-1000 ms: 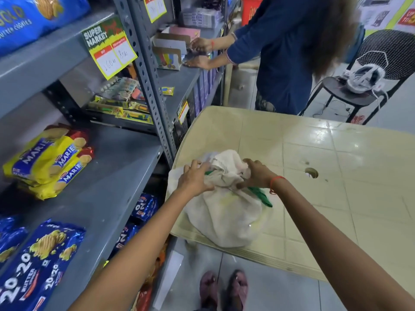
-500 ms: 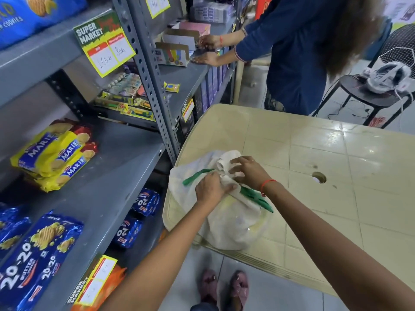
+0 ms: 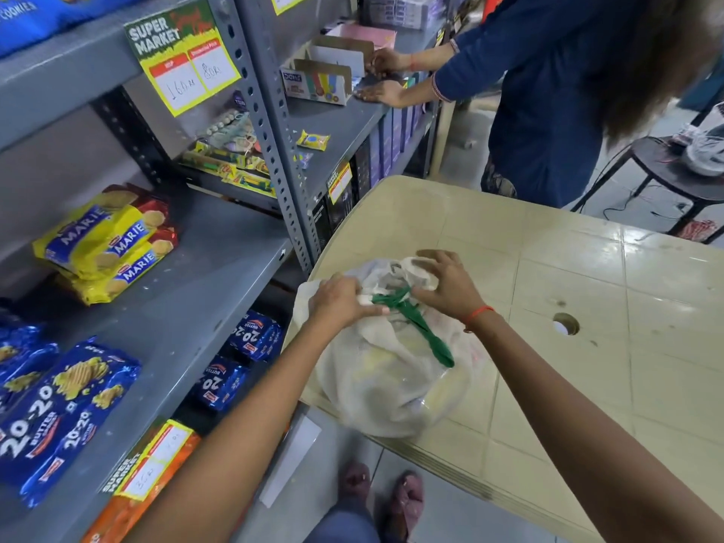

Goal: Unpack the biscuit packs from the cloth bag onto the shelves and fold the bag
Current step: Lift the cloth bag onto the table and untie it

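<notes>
1. The cloth bag (image 3: 391, 370) is sitting full and bulging at the near left corner of the cream table (image 3: 587, 291), its lower part hanging slightly over the table's edge.
2. Its green handles (image 3: 415, 327) are lying bunched across the gathered mouth, one strap trailing down the bag's front.
3. The left hand (image 3: 341, 299) is closing its fingers around the bunched cloth at the mouth, just beside the green handles.
4. The right hand (image 3: 446, 284) is pressing down on the far side of the mouth with fingers spread and curled into the fabric; how firmly it is pinching, I cannot tell.
5. Pale yellow shapes are showing faintly through the cloth, too blurred to name.
6. To the left, the grey shelf (image 3: 188, 307) is carrying yellow Marie packs (image 3: 105, 244) at the back and blue 20-20 packs (image 3: 66, 409) nearer the front edge, leaving bare space between them.
7. More blue packs (image 3: 239, 366) are lying on the lower level, close under the table's corner.
8. A price card (image 3: 184, 64) is hanging from the shelf above.
9. Another person (image 3: 548, 92) is standing beyond the table, both hands at a cardboard box (image 3: 317, 82) on the neighbouring rack.
10. A dark stool (image 3: 674, 178) is standing to the far right.
</notes>
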Action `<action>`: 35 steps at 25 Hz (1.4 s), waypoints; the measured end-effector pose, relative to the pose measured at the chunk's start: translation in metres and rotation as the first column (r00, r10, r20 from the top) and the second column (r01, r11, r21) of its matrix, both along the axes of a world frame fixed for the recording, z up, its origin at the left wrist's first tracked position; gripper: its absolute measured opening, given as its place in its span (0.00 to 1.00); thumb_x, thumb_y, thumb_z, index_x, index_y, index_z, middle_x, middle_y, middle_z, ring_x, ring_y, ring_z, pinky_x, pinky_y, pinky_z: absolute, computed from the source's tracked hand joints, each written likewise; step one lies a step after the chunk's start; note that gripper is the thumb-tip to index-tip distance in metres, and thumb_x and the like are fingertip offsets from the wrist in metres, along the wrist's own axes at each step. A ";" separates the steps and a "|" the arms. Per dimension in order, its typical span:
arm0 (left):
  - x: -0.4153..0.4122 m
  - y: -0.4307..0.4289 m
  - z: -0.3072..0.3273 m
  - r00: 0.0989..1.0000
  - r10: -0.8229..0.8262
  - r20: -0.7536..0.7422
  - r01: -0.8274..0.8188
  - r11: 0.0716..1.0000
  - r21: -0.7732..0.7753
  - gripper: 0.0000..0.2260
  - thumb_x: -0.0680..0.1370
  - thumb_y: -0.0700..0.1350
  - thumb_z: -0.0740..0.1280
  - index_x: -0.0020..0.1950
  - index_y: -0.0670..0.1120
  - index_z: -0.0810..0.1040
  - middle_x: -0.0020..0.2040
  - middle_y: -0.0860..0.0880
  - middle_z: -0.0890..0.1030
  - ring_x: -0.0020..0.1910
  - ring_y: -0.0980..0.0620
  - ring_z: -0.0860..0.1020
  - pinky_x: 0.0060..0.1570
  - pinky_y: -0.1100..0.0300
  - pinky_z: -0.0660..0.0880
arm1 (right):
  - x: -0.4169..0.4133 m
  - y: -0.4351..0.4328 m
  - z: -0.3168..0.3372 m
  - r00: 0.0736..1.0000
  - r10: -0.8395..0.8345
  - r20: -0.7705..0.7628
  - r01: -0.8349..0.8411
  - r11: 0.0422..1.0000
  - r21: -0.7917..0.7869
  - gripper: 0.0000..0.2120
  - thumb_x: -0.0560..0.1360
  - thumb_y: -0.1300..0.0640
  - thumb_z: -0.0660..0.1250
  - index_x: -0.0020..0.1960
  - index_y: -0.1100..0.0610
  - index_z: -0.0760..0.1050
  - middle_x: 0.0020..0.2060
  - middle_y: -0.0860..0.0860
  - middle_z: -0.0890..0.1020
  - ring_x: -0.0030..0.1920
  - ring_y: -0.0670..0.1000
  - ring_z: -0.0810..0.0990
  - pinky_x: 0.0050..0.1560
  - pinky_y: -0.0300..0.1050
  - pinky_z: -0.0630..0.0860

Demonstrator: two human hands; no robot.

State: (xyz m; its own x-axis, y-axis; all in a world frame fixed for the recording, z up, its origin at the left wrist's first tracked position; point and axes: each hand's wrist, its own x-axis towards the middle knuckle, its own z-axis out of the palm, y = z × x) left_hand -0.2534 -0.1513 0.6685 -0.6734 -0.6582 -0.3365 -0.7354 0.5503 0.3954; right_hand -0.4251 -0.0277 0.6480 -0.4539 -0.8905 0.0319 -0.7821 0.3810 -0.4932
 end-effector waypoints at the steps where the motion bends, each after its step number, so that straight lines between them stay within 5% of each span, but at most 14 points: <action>1: -0.009 0.004 0.000 0.998 -0.009 -0.062 0.006 0.999 -0.049 0.26 0.67 0.62 0.72 0.59 0.47 0.76 0.57 0.45 0.78 0.60 0.44 0.74 0.50 0.53 0.72 | 0.002 -0.002 -0.001 0.993 0.096 -0.063 -0.094 0.995 0.028 0.27 0.64 0.44 0.66 0.60 0.55 0.79 0.65 0.57 0.76 0.66 0.63 0.69 0.63 0.55 0.70; 5: -0.025 0.021 -0.007 0.994 -0.107 0.010 0.108 0.980 -0.169 0.16 0.76 0.51 0.68 0.63 0.52 0.78 0.56 0.43 0.80 0.61 0.44 0.72 0.56 0.53 0.68 | 0.004 -0.006 -0.018 0.937 0.292 -0.191 -0.266 0.952 0.148 0.13 0.63 0.53 0.76 0.46 0.53 0.84 0.58 0.56 0.82 0.61 0.65 0.77 0.54 0.60 0.78; 8: -0.010 0.004 -0.006 0.999 0.008 0.033 0.000 0.969 -0.247 0.10 0.76 0.49 0.67 0.55 0.50 0.82 0.51 0.44 0.83 0.57 0.44 0.76 0.53 0.54 0.69 | -0.011 0.005 -0.016 0.996 -0.081 -0.034 0.081 0.997 -0.014 0.13 0.70 0.60 0.72 0.55 0.59 0.81 0.62 0.60 0.77 0.62 0.63 0.76 0.63 0.55 0.74; 10: 0.010 -0.013 -0.007 0.990 0.126 0.056 -0.111 0.969 -0.221 0.11 0.74 0.50 0.70 0.54 0.49 0.82 0.52 0.44 0.84 0.56 0.44 0.78 0.54 0.54 0.70 | -0.029 0.016 -0.017 0.948 -0.319 0.009 0.318 0.945 0.073 0.18 0.72 0.57 0.70 0.62 0.60 0.77 0.67 0.59 0.73 0.66 0.61 0.70 0.68 0.50 0.66; 13: 0.010 -0.014 -0.006 0.995 0.093 -0.019 -0.094 0.995 -0.033 0.27 0.71 0.54 0.73 0.67 0.48 0.74 0.63 0.43 0.79 0.63 0.42 0.75 0.60 0.51 0.71 | -0.023 0.005 -0.014 0.996 -0.067 -0.055 0.074 0.986 0.151 0.26 0.71 0.53 0.71 0.67 0.57 0.73 0.70 0.56 0.72 0.71 0.59 0.65 0.71 0.50 0.60; 16: -0.011 0.000 -0.013 0.999 -0.021 -0.049 0.024 0.998 0.060 0.25 0.73 0.52 0.71 0.68 0.47 0.72 0.62 0.42 0.80 0.60 0.42 0.77 0.58 0.49 0.75 | -0.001 -0.015 -0.014 0.999 0.025 -0.034 -0.019 0.985 0.173 0.14 0.74 0.55 0.66 0.58 0.55 0.80 0.60 0.55 0.81 0.65 0.55 0.75 0.73 0.49 0.57; 18: -0.009 -0.008 -0.012 0.989 0.084 -0.119 -0.077 0.995 0.059 0.13 0.75 0.48 0.69 0.58 0.46 0.80 0.52 0.43 0.83 0.53 0.42 0.80 0.50 0.51 0.77 | -0.006 -0.006 -0.012 0.995 -0.096 -0.009 0.097 0.989 0.110 0.10 0.75 0.57 0.66 0.52 0.56 0.83 0.52 0.58 0.85 0.54 0.58 0.81 0.70 0.48 0.61; 20: 0.010 -0.026 -0.014 0.972 0.218 -0.088 -0.217 0.976 0.022 0.09 0.76 0.46 0.68 0.52 0.44 0.82 0.46 0.44 0.83 0.47 0.44 0.80 0.42 0.54 0.75 | -0.030 0.016 -0.011 0.945 -0.324 0.046 0.323 0.946 0.025 0.09 0.75 0.58 0.66 0.51 0.59 0.83 0.49 0.60 0.86 0.50 0.61 0.82 0.57 0.48 0.72; 23: 0.032 -0.032 -0.019 0.964 0.263 -0.045 -0.266 0.953 -0.144 0.14 0.75 0.48 0.69 0.58 0.44 0.79 0.55 0.43 0.82 0.53 0.43 0.78 0.46 0.53 0.74 | -0.046 0.030 -0.011 0.849 -0.528 -0.014 0.528 0.847 0.064 0.14 0.75 0.57 0.66 0.59 0.60 0.79 0.55 0.62 0.82 0.56 0.63 0.79 0.54 0.51 0.74; 25: 0.019 -0.020 -0.023 0.980 0.070 -0.186 -0.113 0.966 -0.233 0.22 0.74 0.51 0.69 0.66 0.45 0.73 0.63 0.46 0.77 0.62 0.45 0.72 0.56 0.53 0.72 | -0.025 0.015 -0.010 0.907 -0.417 -0.062 0.415 0.909 -0.041 0.17 0.75 0.56 0.65 0.63 0.61 0.75 0.58 0.62 0.80 0.58 0.63 0.76 0.58 0.54 0.72; 27: -0.001 -0.007 -0.029 0.976 -0.168 -0.141 0.126 0.956 -0.267 0.25 0.75 0.53 0.68 0.70 0.48 0.68 0.67 0.48 0.73 0.65 0.46 0.69 0.60 0.53 0.69 | 0.006 0.002 -0.014 0.986 -0.128 -0.109 0.118 0.988 -0.095 0.15 0.74 0.53 0.61 0.56 0.60 0.78 0.52 0.61 0.81 0.53 0.62 0.77 0.54 0.53 0.75; 29: -0.009 -0.005 -0.040 0.962 -0.272 -0.010 0.264 0.943 -0.203 0.26 0.75 0.52 0.67 0.71 0.50 0.66 0.66 0.47 0.73 0.64 0.43 0.70 0.60 0.52 0.69 | 0.026 0.001 -0.019 0.986 0.127 -0.106 -0.116 0.988 0.099 0.18 0.73 0.49 0.57 0.52 0.58 0.79 0.48 0.59 0.82 0.49 0.61 0.79 0.48 0.52 0.77; 32: 0.008 -0.027 -0.049 0.985 -0.113 -0.130 0.116 0.993 0.011 0.20 0.74 0.43 0.69 0.65 0.44 0.72 0.61 0.41 0.75 0.61 0.40 0.74 0.58 0.51 0.71 | 0.022 0.020 -0.025 0.959 0.208 -0.193 -0.155 0.954 0.255 0.16 0.73 0.51 0.62 0.55 0.58 0.78 0.47 0.59 0.82 0.46 0.61 0.82 0.46 0.53 0.77; 35: 0.035 -0.055 -0.046 0.991 0.123 -0.046 -0.126 0.990 -0.059 0.19 0.73 0.41 0.70 0.64 0.43 0.72 0.61 0.41 0.75 0.58 0.40 0.74 0.55 0.49 0.73 | 0.011 0.045 -0.021 0.959 0.142 -0.246 -0.039 0.924 0.381 0.12 0.74 0.53 0.61 0.53 0.56 0.78 0.47 0.57 0.81 0.49 0.60 0.81 0.49 0.50 0.73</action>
